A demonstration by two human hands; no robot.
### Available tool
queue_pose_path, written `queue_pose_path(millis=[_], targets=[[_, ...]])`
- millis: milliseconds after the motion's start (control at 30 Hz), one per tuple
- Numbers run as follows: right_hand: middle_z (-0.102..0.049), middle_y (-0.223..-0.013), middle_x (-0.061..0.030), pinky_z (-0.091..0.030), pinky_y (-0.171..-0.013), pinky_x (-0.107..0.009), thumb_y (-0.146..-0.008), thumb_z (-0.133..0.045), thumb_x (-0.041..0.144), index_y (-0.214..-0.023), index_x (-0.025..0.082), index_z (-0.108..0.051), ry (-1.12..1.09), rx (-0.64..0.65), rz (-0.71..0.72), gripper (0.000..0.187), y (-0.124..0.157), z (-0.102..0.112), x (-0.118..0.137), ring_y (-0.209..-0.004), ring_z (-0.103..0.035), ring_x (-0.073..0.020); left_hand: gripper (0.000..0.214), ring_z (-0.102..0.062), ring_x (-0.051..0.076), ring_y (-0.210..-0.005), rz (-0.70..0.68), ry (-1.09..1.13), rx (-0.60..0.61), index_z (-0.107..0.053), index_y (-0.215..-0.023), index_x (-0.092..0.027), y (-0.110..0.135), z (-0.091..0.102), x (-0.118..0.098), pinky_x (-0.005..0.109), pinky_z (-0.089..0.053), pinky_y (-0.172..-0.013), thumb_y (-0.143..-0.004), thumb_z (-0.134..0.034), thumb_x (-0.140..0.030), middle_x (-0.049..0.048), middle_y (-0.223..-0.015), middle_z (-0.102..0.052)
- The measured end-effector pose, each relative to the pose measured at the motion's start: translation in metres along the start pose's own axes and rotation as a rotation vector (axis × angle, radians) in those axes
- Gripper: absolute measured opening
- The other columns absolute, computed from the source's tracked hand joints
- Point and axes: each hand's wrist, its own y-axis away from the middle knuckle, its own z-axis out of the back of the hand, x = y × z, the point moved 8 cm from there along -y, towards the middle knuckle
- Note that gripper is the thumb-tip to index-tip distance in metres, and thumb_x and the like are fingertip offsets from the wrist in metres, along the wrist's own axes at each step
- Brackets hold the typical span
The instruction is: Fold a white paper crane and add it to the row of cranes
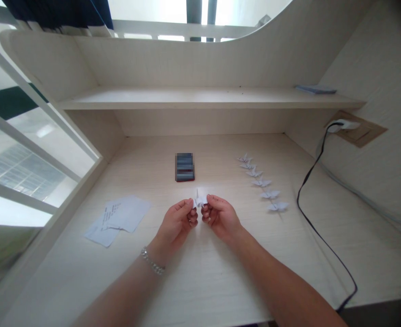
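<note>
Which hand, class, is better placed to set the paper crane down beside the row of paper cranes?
Probably the right hand: it grips the paper crane from the side facing the row of paper cranes, so it is nearer. The left hand also holds the crane but is on the far side.

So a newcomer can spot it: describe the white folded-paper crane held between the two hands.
On the pale wood-grain desk, the left hand and right hand meet at the centre. Between them is a white origami crane, raised, unlike the six white paper cranes lined up to its right.
</note>
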Motion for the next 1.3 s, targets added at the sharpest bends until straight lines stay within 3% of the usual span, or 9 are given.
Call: queue_pose_path(millis=[333, 400, 467, 533, 600, 767, 867, 1133, 1300], targets=[[-0.056, -0.059, 0.0000, -0.037, -0.043, -0.019, -0.072, -0.067, 0.034, -0.068, 0.016, -0.058, 0.121, -0.093, 0.042, 0.021, -0.005, 0.013, 0.009, -0.048, -0.047, -0.0082, 0.023, -0.048, 0.005, -0.051, -0.035, -0.045, -0.062, -0.055, -0.072, -0.014, 0.001, 0.005, -0.007, 0.017, -0.039, -0.050, -0.071, -0.069, -0.032, -0.0026, -0.060, -0.051], [-0.056, -0.061, -0.0001, -0.035, -0.043, -0.020, -0.071, -0.066, 0.037, -0.069, 0.016, -0.058, 0.214, -0.169, 0.114, 0.023, -0.005, 0.021, 0.020, -0.047, -0.046, -0.0084, 0.025, -0.047, 0.005, -0.051, -0.060, -0.082, -0.103, -0.057, -0.073, -0.013, 0.001, 0.009, -0.009, 0.018, -0.038, -0.050, -0.068, -0.070, -0.034, -0.0022, -0.061, -0.052], [-0.057, -0.062, -0.0002, -0.035, -0.043, -0.021, -0.073, -0.064, 0.040, -0.069, 0.017, -0.058, 0.385, -0.258, 0.272, 0.024, 0.002, 0.024, 0.036, -0.047, -0.046, -0.0090, 0.027, -0.047, 0.005, -0.051, -0.107, -0.139, -0.162, -0.059, -0.073, -0.013, 0.001, 0.014, -0.012, 0.018, -0.038, -0.050, -0.066, -0.071, -0.037, -0.0017, -0.061, -0.053], [-0.057, -0.060, 0.0003, -0.036, -0.046, -0.023, -0.073, -0.063, 0.039, -0.068, 0.018, -0.058, 0.620, -0.303, 0.498, 0.022, 0.014, 0.015, 0.053, -0.049, -0.046, -0.0101, 0.029, -0.047, 0.006, -0.051, -0.162, -0.213, -0.225, -0.059, -0.070, -0.013, 0.001, 0.020, -0.016, 0.019, -0.037, -0.049, -0.065, -0.071, -0.039, -0.0014, -0.060, -0.054], [-0.060, -0.067, -0.0006, -0.039, -0.051, -0.025, -0.071, -0.066, 0.036, -0.077, 0.020, -0.061, 0.849, -0.272, 0.628, 0.018, 0.025, -0.002, 0.057, -0.055, -0.049, -0.0120, 0.030, -0.045, 0.006, -0.050, -0.215, -0.288, -0.270, -0.058, -0.066, -0.013, 0.001, 0.023, -0.019, 0.019, -0.034, -0.047, -0.066, -0.069, -0.041, -0.0014, -0.057, -0.054], [-0.061, -0.074, -0.0023, -0.042, -0.055, -0.028, -0.072, -0.066, 0.031, -0.086, 0.023, -0.064, 1.141, -0.165, 0.705, 0.016, 0.034, -0.028, 0.044, -0.059, -0.052, -0.0145, 0.031, -0.044, 0.008, -0.047, -0.283, -0.425, -0.293, -0.059, -0.063, -0.013, 0.001, 0.022, -0.022, 0.021, -0.032, -0.046, -0.068, -0.067, -0.042, -0.0013, -0.053, -0.054], [-0.061, -0.073, -0.0028, -0.041, -0.055, -0.028, -0.075, -0.063, 0.031, -0.079, 0.023, -0.066, 1.160, -0.175, 0.709, 0.009, 0.032, -0.027, 0.043, -0.060, -0.052, -0.0152, 0.030, -0.047, 0.009, -0.047, -0.268, -0.458, -0.274, -0.061, -0.066, -0.013, 0.001, 0.020, -0.021, 0.021, -0.033, -0.046, -0.066, -0.068, -0.042, 0.0004, -0.055, -0.057], [-0.063, -0.066, -0.0018, -0.041, -0.052, -0.026, -0.073, -0.064, 0.034, -0.076, 0.019, -0.064, 1.031, -0.364, 0.651, 0.015, 0.026, -0.001, 0.055, -0.055, -0.052, -0.0144, 0.025, -0.048, 0.011, -0.050, -0.230, -0.527, -0.163, -0.062, -0.064, -0.014, 0.002, 0.012, -0.021, 0.022, -0.035, -0.049, -0.068, -0.067, -0.038, 0.0017, -0.056, -0.058], [-0.062, -0.066, -0.0015, -0.041, -0.054, -0.025, -0.073, -0.061, 0.038, -0.077, 0.018, -0.062, 1.050, -0.557, 0.733, 0.020, 0.020, 0.017, 0.078, -0.058, -0.053, -0.0146, 0.024, -0.048, 0.011, -0.052, -0.205, -0.530, -0.106, -0.061, -0.067, -0.014, -0.001, 0.012, -0.020, 0.022, -0.036, -0.051, -0.071, -0.064, -0.038, 0.0009, -0.057, -0.057]])
